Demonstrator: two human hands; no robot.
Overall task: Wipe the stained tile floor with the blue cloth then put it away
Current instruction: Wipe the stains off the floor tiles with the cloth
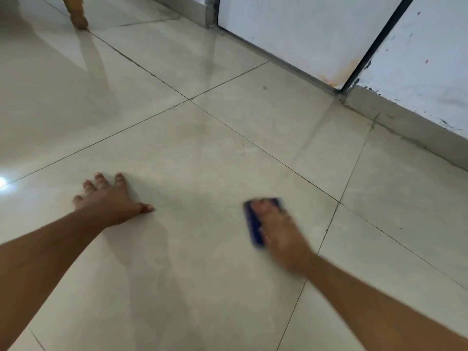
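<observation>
Flat right hand [281, 236] presses the cloth [253, 224] on the floor [202, 153] w/ straight fingers, left hand [111, 201] rests spread on tile nearby, so wiping looks underway; next needs firm rubs, then storing it.

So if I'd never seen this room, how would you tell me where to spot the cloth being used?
Start at the white door in the far wall and come straight toward the camera across the glossy beige tile floor. The blue cloth lies flat on the tile under the right hand, which presses on it. It is the only dark blue thing here; the left hand rests on bare tile.
</observation>
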